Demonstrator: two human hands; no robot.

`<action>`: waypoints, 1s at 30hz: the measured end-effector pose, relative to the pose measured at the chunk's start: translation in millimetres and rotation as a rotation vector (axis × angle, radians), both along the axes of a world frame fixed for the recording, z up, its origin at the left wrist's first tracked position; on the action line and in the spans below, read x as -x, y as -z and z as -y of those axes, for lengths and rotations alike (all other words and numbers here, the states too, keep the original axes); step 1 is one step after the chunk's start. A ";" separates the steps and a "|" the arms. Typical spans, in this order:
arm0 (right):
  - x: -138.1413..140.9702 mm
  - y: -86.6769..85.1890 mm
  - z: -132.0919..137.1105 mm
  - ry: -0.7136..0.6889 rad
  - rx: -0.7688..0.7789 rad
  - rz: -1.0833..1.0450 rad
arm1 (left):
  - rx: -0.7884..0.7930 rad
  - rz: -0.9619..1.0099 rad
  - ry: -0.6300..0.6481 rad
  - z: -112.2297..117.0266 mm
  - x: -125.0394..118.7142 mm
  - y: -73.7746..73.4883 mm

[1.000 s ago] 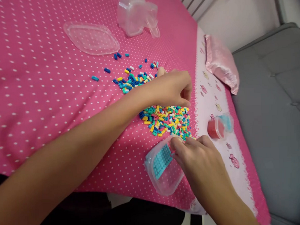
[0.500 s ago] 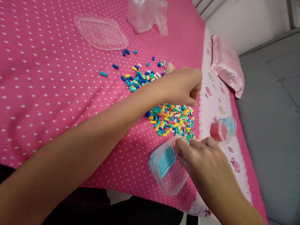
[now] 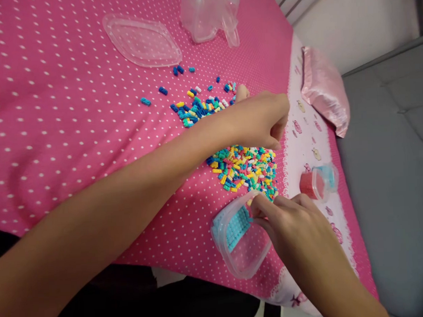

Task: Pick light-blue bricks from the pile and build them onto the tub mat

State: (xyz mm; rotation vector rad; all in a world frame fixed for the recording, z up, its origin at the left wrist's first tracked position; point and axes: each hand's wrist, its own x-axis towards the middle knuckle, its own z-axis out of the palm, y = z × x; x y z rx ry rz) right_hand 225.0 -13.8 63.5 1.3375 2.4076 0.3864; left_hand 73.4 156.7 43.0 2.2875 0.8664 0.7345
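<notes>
My right hand (image 3: 295, 225) is closed in a pinch on a small light-blue toy brick (image 3: 250, 220) at the rim of a clear plastic container (image 3: 242, 267). Inside that container, a sheet of joined light-blue bricks (image 3: 237, 227) rests against the left side. My left hand (image 3: 260, 119) is curled over a pile of small multicoloured toy bricks (image 3: 247, 168). Its thumb and forefinger are bent together, and whatever they may hold is hidden. The left forearm covers the middle of the pile.
A clear lid (image 3: 143, 42) and a clear, handled plastic vessel (image 3: 208, 18) lie at the back. Loose blue bricks (image 3: 163, 91) are scattered left of the pile. Small containers with red bricks (image 3: 311, 185) and blue bricks (image 3: 327, 176) stand at right, below a pink pillow (image 3: 326, 90).
The view has shifted slightly, so most things appear a little to the right. Both hands keep nearly the same pose, and the light-blue brick stays in my right hand's pinch.
</notes>
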 end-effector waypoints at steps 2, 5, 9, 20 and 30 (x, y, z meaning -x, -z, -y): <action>-1.2 -0.8 2.6 0.005 -0.008 0.003 | 0.006 0.001 0.000 0.3 0.2 -0.3; -1.1 -2.1 4.1 0.007 -0.019 -0.010 | 0.009 0.001 -0.004 0.7 0.6 -0.7; -0.5 -2.0 2.0 -0.041 -0.020 -0.048 | -0.003 -0.013 -0.012 0.8 1.2 -1.6; 1.7 1.7 2.2 -0.055 -0.040 -0.068 | -0.003 -0.009 -0.015 0.5 0.2 -0.7; -7.0 5.3 5.8 0.031 0.033 -0.147 | -0.003 -0.020 -0.020 -0.7 -0.6 -0.7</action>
